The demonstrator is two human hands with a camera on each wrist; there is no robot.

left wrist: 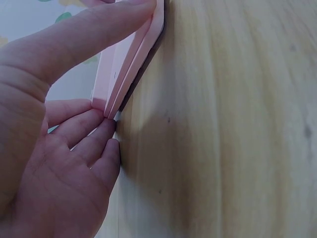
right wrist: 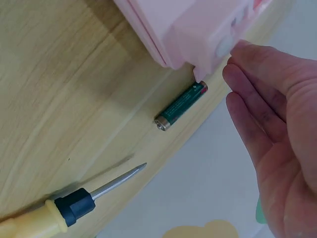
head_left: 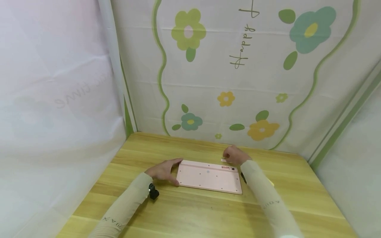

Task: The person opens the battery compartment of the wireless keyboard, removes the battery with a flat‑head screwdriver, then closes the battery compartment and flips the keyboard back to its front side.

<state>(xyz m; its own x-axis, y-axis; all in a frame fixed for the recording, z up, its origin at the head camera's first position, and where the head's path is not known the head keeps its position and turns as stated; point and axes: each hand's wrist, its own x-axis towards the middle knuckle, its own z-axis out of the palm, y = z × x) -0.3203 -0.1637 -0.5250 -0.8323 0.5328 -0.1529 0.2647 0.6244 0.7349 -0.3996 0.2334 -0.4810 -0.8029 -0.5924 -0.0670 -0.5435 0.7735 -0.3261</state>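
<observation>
A pink keyboard lies with its screwed underside up, its battery slot near the far right corner. My left hand spans its left end, thumb at the near corner and fingers at the far one; the left wrist view shows thumb and fingers against its edges. Beyond the far right edge, my right hand pinches a small pale pink strip. In the right wrist view the thumb and fingers come together beside the keyboard's raised edge, where the strip cannot be told apart. A green battery lies near that hand.
A yellow-handled screwdriver lies on the wooden table, right of the keyboard and partly behind the right sleeve in the head view. A flower-printed cloth hangs along the table's far edge, with more white cloth at both sides.
</observation>
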